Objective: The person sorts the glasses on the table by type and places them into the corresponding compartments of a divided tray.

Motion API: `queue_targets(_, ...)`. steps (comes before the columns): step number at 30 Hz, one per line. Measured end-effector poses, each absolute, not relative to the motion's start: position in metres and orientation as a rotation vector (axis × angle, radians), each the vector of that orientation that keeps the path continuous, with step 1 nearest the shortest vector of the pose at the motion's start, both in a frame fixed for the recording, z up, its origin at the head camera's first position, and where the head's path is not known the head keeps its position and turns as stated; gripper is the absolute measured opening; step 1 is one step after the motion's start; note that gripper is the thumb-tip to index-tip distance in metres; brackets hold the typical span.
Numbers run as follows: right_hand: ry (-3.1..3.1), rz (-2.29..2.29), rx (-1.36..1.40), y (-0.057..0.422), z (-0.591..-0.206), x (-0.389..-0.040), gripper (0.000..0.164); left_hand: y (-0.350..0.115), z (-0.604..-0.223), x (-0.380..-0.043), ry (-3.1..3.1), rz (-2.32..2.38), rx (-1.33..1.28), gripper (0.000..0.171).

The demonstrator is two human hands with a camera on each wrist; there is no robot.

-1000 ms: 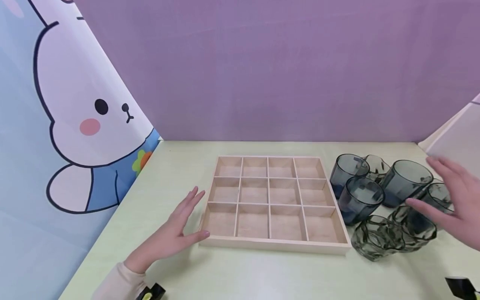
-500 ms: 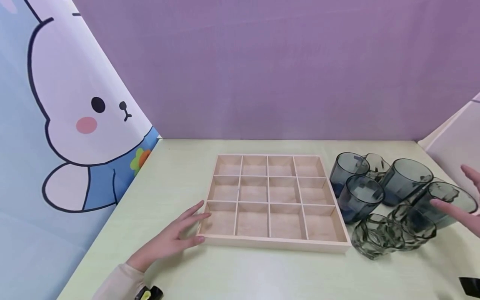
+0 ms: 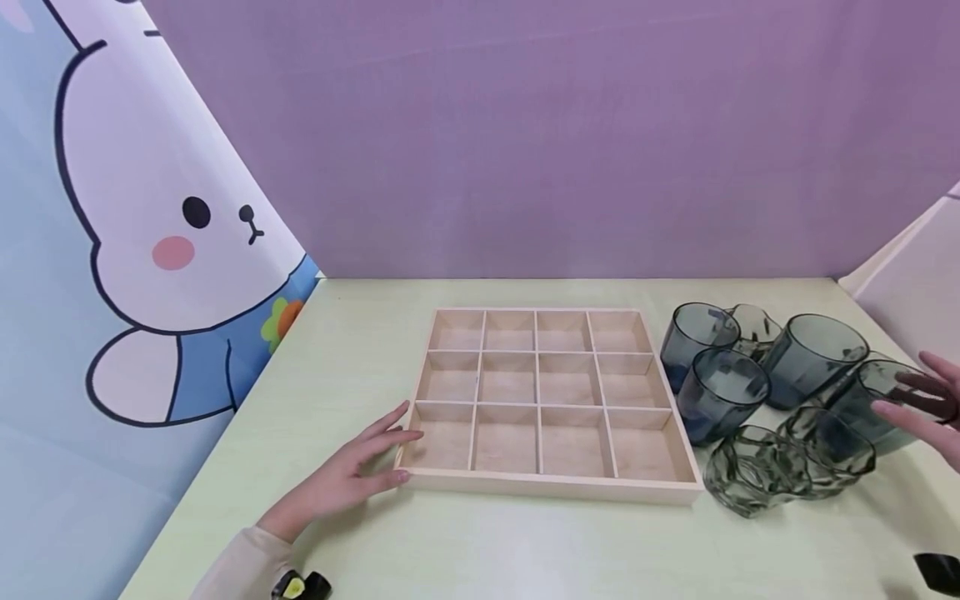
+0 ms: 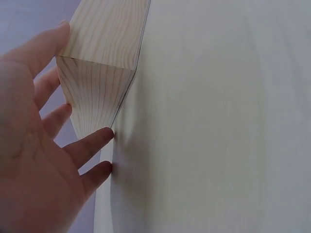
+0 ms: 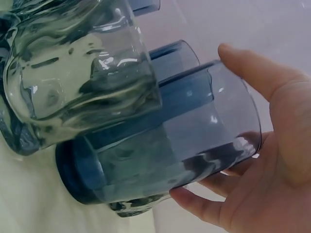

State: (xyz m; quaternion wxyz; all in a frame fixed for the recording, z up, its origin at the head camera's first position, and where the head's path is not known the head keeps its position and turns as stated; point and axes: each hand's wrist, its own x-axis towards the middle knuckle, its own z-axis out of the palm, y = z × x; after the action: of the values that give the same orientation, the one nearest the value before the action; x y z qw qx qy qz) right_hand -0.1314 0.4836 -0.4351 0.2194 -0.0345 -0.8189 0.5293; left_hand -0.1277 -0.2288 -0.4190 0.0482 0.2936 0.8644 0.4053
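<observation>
My left hand [image 3: 341,483] rests at the front left corner of a pale wooden tray [image 3: 547,487] divided into several compartments. Its fingers are spread and fairly straight; in the left wrist view they lie along the outer wood of the tray [image 4: 99,82]. At the right edge of the head view, my right hand [image 3: 933,417] is around the upper part of a blue-tinted drinking glass [image 3: 855,404]. The right wrist view has thumb and fingers on opposite sides of that glass [image 5: 141,165], near its rim, some fingers partly seen through it.
Beside the tray stand several more glasses: smooth blue ones [image 3: 723,400] and wavy greenish ones [image 3: 753,475], close together. A purple backdrop [image 3: 525,142] rises behind the pale table [image 3: 487,542]. A cartoon-printed cloth [image 3: 150,292] hangs at left, a white panel [image 3: 911,283] at right.
My left hand has come in onto the tray's corner. My right hand has moved right, off the near glasses, and closed around the outermost blue glass.
</observation>
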Motion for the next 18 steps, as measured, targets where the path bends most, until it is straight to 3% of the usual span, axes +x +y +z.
queue_targets(4,-2.068,1.764,0.117,0.517,-0.462,-0.147,0.082,-0.231,-0.420,-0.128,2.630,1.229,0.866,0.047)
queue_targets(8,-1.975,1.908,0.186,0.517,-0.461,-0.146,0.080,-0.231,-0.421,-0.129,2.635,1.202,0.844,0.048)
queue_targets(18,-2.311,1.552,0.018,0.486,-0.422,-0.131,0.075,-0.231,-0.421,-0.128,2.624,1.209,0.849,0.048)
